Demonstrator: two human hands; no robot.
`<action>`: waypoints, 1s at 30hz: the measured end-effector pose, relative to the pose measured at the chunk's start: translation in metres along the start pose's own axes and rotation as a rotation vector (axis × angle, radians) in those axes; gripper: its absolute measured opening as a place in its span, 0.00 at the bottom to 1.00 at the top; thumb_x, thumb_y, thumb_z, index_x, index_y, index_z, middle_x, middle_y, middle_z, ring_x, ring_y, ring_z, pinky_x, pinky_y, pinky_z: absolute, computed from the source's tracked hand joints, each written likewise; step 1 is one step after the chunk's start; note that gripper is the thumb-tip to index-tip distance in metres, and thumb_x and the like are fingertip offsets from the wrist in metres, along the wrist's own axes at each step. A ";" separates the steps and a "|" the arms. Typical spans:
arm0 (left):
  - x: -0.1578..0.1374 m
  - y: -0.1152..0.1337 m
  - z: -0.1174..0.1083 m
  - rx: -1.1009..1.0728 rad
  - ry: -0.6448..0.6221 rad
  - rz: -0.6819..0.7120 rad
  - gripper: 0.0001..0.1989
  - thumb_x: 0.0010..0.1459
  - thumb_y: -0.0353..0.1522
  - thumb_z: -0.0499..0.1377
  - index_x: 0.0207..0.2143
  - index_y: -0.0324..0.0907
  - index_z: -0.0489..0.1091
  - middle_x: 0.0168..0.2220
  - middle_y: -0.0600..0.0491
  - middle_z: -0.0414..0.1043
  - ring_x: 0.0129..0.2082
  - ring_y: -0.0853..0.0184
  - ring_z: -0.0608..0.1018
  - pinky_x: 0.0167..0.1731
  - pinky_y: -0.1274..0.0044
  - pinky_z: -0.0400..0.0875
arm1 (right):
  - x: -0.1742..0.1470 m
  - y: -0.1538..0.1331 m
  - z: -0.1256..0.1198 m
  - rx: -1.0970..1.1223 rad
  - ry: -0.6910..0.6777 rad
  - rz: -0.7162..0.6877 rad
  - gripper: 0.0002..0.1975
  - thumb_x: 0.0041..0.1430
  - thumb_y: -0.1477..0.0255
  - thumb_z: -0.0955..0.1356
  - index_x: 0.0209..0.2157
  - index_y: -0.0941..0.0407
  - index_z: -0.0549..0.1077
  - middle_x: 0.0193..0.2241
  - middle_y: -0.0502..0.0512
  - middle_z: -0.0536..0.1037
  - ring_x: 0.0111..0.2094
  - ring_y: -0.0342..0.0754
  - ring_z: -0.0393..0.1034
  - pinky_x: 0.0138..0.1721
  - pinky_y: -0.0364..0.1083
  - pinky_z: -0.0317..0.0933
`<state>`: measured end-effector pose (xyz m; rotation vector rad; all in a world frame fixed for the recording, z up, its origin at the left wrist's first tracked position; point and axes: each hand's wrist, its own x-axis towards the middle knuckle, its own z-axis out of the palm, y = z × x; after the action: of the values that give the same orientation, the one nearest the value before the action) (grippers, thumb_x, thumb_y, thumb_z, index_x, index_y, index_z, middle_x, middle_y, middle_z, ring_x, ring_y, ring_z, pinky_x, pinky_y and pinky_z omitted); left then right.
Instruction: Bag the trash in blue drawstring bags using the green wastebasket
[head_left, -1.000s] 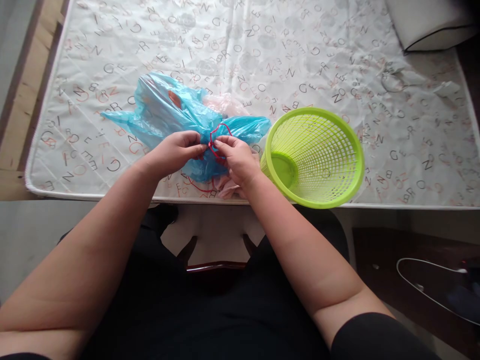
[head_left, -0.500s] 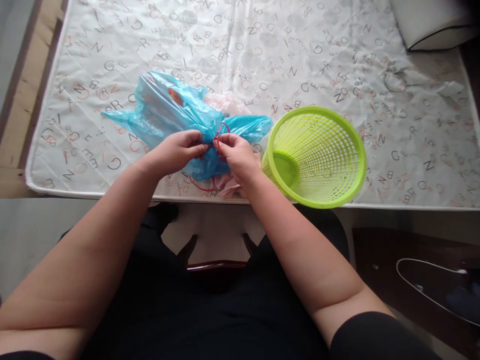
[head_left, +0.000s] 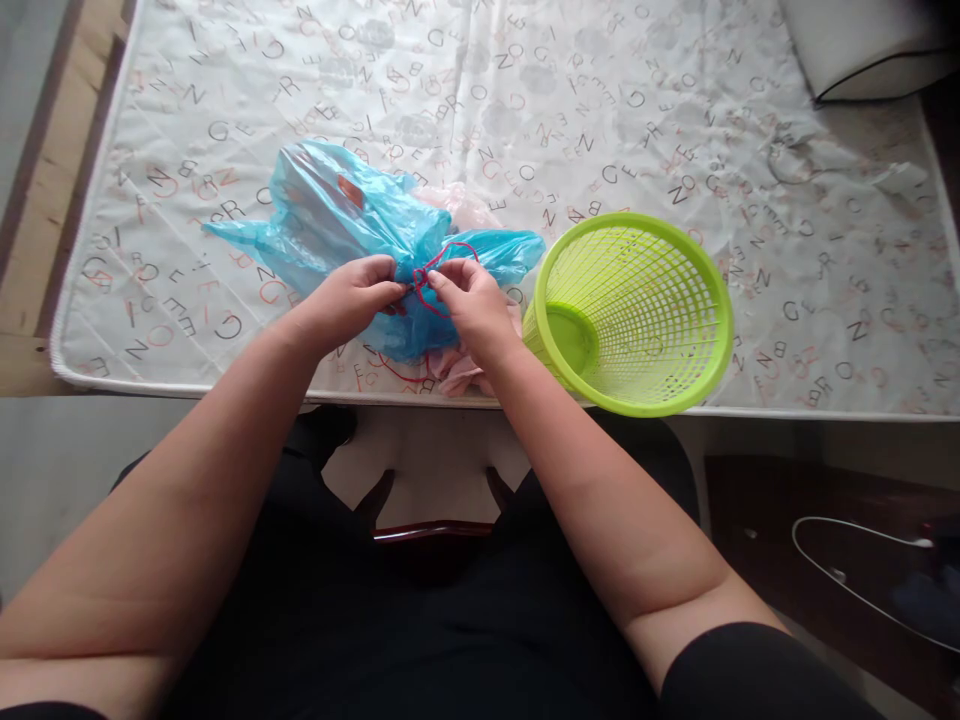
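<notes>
A blue plastic bag (head_left: 330,205) lies bunched on the mattress, gathered tight at its middle. Red string (head_left: 459,245) loops around the gathered part, and another length of it trails below the bag. My left hand (head_left: 360,297) is closed at the gather, thumb and forefinger pinching the string beside the blue plastic. From the other side my right hand (head_left: 474,305) pinches the red string between thumb and fingertips. Pale pink plastic (head_left: 459,372) shows under the bag and partly behind my right hand.
A green mesh basket (head_left: 637,310) lies tipped, its mouth facing me, just right of my right hand. The letter-printed mattress (head_left: 600,120) ends at a piped front edge. A white item with dark trim (head_left: 870,50) sits at the far right; a white cable (head_left: 799,540) hangs lower right.
My right hand's fingertips have shifted slightly, and the red string's loop now spreads wider to the right. My left hand has edged a little left; bag and basket stay put.
</notes>
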<state>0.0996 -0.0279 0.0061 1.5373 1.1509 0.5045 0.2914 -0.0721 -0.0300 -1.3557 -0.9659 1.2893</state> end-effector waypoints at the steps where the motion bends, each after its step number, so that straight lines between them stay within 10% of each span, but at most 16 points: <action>1: 0.000 0.001 0.001 -0.017 -0.003 -0.001 0.02 0.57 0.31 0.63 0.33 0.42 0.74 0.33 0.51 0.77 0.33 0.64 0.81 0.39 0.71 0.80 | -0.001 -0.001 0.001 0.011 -0.024 -0.001 0.16 0.61 0.59 0.77 0.42 0.54 0.75 0.42 0.53 0.81 0.46 0.48 0.76 0.52 0.49 0.72; 6: -0.001 0.004 0.003 -0.062 -0.024 -0.019 0.08 0.55 0.32 0.62 0.37 0.42 0.78 0.35 0.50 0.79 0.37 0.62 0.81 0.39 0.71 0.80 | -0.004 -0.008 0.001 0.090 -0.165 0.043 0.17 0.58 0.58 0.79 0.39 0.54 0.76 0.38 0.52 0.81 0.47 0.49 0.75 0.51 0.49 0.72; 20: 0.001 0.000 0.005 -0.023 -0.085 -0.036 0.05 0.55 0.32 0.61 0.32 0.41 0.76 0.30 0.51 0.76 0.32 0.64 0.78 0.39 0.70 0.77 | -0.009 0.000 0.011 0.212 0.038 0.103 0.14 0.67 0.60 0.73 0.38 0.50 0.65 0.33 0.46 0.74 0.34 0.41 0.74 0.37 0.42 0.70; 30: -0.006 0.001 0.006 0.175 0.406 0.204 0.05 0.62 0.35 0.64 0.39 0.47 0.73 0.35 0.51 0.73 0.41 0.60 0.78 0.40 0.70 0.76 | -0.006 -0.003 0.006 0.028 0.021 0.046 0.12 0.67 0.60 0.73 0.40 0.52 0.70 0.36 0.49 0.77 0.39 0.44 0.74 0.43 0.44 0.72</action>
<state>0.1025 -0.0361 0.0060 1.7641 1.3795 0.9044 0.2850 -0.0763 -0.0252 -1.3745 -0.9040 1.3154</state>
